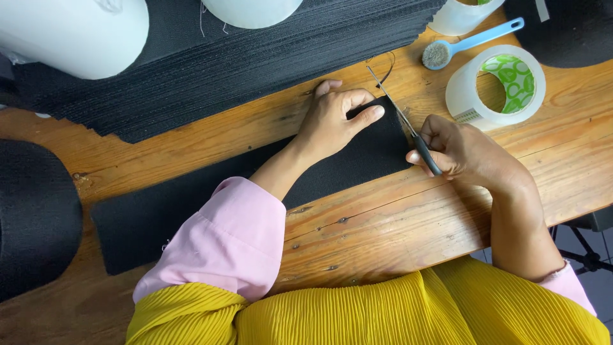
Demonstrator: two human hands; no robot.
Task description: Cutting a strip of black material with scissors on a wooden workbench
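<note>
Head view: left hand (332,121) lies flat with fingers spread, pinning a black fabric strip (211,198) to the wooden table (383,223). Right hand (463,150) is closed around scissors (402,118), blades at the strip's end, beside a tape roll (495,86).

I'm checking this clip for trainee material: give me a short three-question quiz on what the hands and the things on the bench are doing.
1. True or false: the left hand presses flat on the black fabric strip.
2. What does the right hand hold? A) scissors B) a brush C) a tape roll
3. Which thing lies between the tape roll and the stack of black fabric, near the bench's far edge?

Key
1. True.
2. A: the scissors, blades at the strip's right end.
3. The blue-handled brush, on the wooden bench.
</note>
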